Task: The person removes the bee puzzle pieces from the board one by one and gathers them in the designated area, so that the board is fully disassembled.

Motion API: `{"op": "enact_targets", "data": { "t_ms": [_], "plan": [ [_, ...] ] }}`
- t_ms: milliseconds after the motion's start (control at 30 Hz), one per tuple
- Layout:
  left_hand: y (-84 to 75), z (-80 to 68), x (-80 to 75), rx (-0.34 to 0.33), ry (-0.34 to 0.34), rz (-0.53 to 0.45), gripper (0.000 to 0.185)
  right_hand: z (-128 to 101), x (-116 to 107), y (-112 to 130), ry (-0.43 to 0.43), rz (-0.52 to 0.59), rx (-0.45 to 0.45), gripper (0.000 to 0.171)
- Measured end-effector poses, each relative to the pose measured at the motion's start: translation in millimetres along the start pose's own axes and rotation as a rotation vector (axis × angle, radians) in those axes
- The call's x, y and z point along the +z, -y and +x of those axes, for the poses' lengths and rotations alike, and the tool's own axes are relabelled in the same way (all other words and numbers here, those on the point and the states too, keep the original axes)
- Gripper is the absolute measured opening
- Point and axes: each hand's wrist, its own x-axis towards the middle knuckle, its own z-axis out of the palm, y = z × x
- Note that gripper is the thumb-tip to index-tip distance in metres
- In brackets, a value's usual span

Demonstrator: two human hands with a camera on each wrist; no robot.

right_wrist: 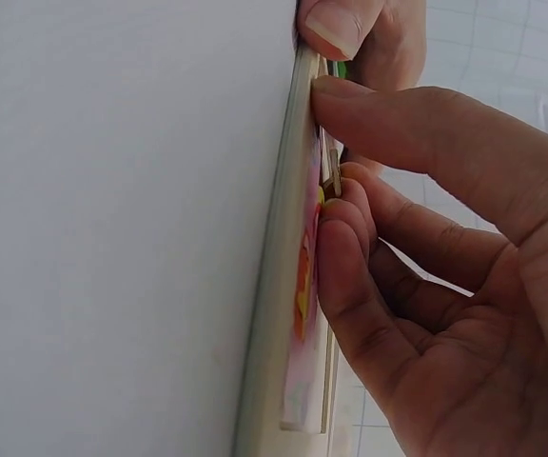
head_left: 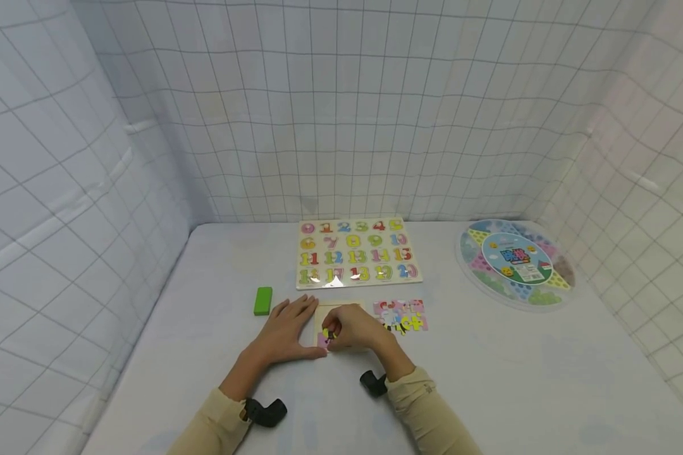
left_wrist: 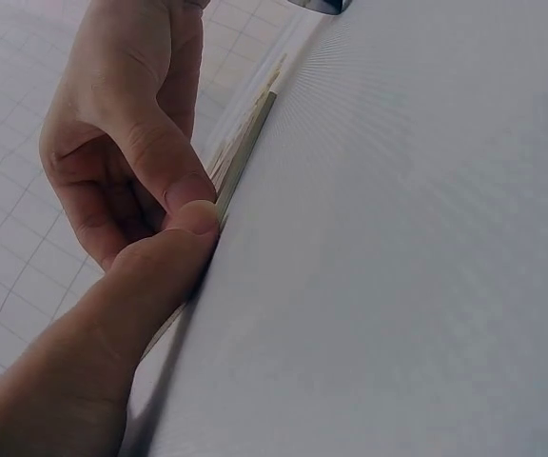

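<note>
A small wooden puzzle tray (head_left: 322,311) lies on the table between both hands. My left hand (head_left: 284,332) rests along its left side with fingers extended, and the thumb reaches along the near edge. Over the tray, my right hand (head_left: 354,325) pinches a thin puzzle piece (right_wrist: 333,173) between thumb and fingers. That piece is tilted in the right wrist view and mostly covered by the fingers. Pink and yellow pieces (right_wrist: 303,295) sit in the tray's near side. In the left wrist view, the left thumb (left_wrist: 193,217) meets the tray edge, right beside the right thumb.
Several loose pink and yellow puzzle pieces (head_left: 401,316) lie right of the tray. A green block (head_left: 263,301) stands beyond the left fingertips. Behind is a number puzzle board (head_left: 358,254). A round packaged board game (head_left: 515,264) lies at the back right.
</note>
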Motion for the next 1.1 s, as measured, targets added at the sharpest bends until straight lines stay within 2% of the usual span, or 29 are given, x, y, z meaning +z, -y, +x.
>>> {"op": "enact_targets", "data": {
  "t_ms": [233, 467, 667, 1100],
  "plan": [
    [1.1, 4.0, -0.6, 0.000, 0.003, -0.016, 0.111, 0.4, -4.0, 0.4, -0.002, -0.012, -0.004, 0.032],
    [1.9, 3.4, -1.1, -0.011, 0.018, -0.016, 0.111, 0.6, -7.4, -2.6, 0.010, 0.010, -0.013, 0.031],
    [4.0, 1.6, -4.1, -0.024, 0.018, -0.017, 0.111, -1.3, -12.5, -3.4, 0.028, 0.055, 0.012, 0.033],
    [1.7, 2.7, 3.2, -0.039, 0.031, -0.035, 0.111, -27.3, -25.7, -26.6, -0.033, 0.072, 0.039, 0.034]
  ]
}}
